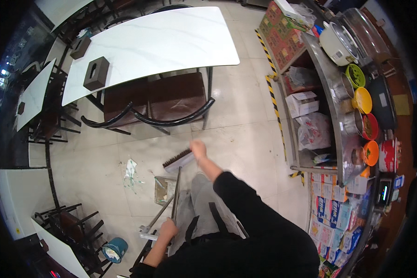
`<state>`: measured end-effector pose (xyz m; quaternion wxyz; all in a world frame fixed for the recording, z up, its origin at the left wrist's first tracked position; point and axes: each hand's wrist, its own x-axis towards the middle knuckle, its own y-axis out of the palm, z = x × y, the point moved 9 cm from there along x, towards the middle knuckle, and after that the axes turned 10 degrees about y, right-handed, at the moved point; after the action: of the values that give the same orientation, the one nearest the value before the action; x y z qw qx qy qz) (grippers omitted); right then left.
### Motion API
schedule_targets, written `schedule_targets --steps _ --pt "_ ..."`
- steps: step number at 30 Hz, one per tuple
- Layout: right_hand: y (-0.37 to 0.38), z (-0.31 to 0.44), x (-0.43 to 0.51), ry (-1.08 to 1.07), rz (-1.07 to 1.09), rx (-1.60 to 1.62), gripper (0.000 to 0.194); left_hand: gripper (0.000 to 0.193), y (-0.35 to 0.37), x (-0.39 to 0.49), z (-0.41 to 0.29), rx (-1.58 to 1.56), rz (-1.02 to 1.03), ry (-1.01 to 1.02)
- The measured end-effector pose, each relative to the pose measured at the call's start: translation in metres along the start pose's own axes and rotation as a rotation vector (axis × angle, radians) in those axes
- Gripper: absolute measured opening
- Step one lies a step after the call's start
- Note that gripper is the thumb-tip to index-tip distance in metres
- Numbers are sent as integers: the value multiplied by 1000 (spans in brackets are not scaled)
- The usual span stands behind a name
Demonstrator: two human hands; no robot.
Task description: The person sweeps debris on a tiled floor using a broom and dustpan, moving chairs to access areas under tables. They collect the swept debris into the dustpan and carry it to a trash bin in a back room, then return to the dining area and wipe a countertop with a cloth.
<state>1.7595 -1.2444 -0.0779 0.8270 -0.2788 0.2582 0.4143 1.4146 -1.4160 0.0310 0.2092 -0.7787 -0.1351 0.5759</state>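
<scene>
My left hand (169,228) is closed around the metal broom handle (176,198), low in front of my grey trousers. The broom head (180,162) is tipped so that its dark bristles show along the far side. At the right end of the head is my right hand (198,149), fingers curled. Whether it grips the bristles or only touches them cannot be made out. A long-handled dustpan (165,189) stands on the floor beside my legs, dirty inside, its handle (160,214) leaning left past my left hand. Left of it lie crumpled white tissue (130,168) and small greenish litter.
A white marble-patterned table (153,41) with brown seats (173,92) stands ahead. On the right, a metal counter (328,90) carries bowls and a rice cooker (338,43); packaged tissues (328,212) are stacked nearby. A blue bin (115,249) and chairs (73,226) are lower left.
</scene>
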Motion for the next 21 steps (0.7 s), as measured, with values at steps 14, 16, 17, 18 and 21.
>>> schedule_targets --steps 14,16,17,18,21 --pt "-111 -103 -210 463 319 510 15 45 -92 -50 -132 -202 -497 616" --pt "-176 -96 -168 407 77 220 24 43 -123 -89 -70 -52 -963 297" --pt "-202 -86 -138 373 29 -34 32 54 -126 -109 -48 166 -1083 126" --pt "-223 -75 -109 333 -17 -9 30 67 -118 -116 -20 122 -1068 -29" --pt "-268 -33 4 302 -150 -478 29 87 -61 -120 47 -121 -993 -512"
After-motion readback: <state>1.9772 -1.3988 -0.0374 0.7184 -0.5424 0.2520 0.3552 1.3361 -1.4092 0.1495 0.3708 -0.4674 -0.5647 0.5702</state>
